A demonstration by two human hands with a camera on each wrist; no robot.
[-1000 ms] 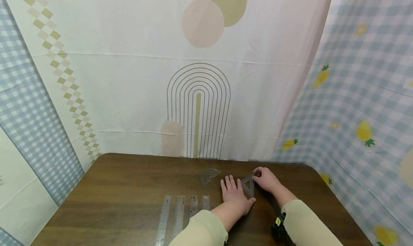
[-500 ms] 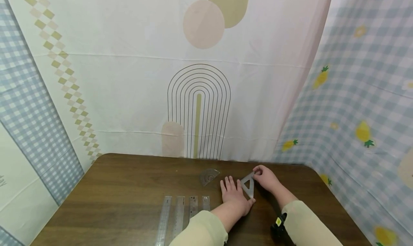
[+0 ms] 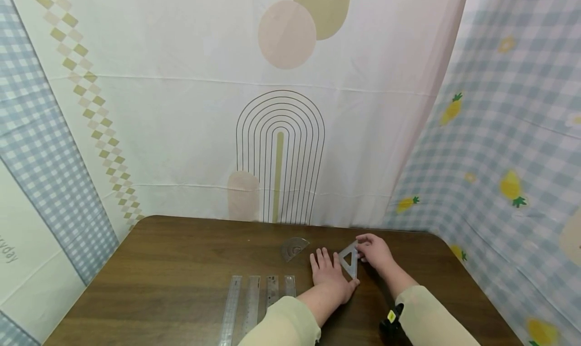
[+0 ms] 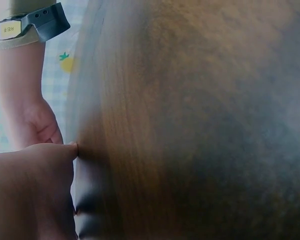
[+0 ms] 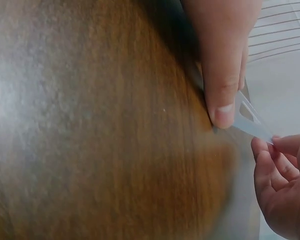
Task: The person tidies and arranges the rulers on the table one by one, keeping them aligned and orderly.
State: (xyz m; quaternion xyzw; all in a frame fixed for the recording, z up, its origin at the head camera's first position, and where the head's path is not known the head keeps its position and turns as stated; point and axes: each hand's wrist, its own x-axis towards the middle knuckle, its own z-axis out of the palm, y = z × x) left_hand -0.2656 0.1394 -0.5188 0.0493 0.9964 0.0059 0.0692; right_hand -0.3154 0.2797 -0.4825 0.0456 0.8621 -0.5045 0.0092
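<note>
A clear triangular set square [image 3: 354, 266] stands at the right of the table's far half, between both hands. My right hand [image 3: 375, 251] pinches its upper corner between thumb and fingers, also seen in the right wrist view, where the set square [image 5: 246, 128] reaches from one hand to the other. Palm down with fingers spread, my left hand [image 3: 329, 276] rests on the table along the set square's left side, its thumb at the lower corner. In the left wrist view the set square cannot be made out; the left hand [image 4: 32, 185] shows at the edge.
Left of the hands lies a clear protractor [image 3: 294, 248]. Several clear rulers [image 3: 230, 305] lie side by side nearer the front, partly covered by the left sleeve [image 3: 283, 323]. Patterned cloths hang behind and beside the brown table [image 3: 172, 265].
The set square looks brighter than a second ago. The right hand's fingers have shifted slightly on its corner. The left hand stays in place.
</note>
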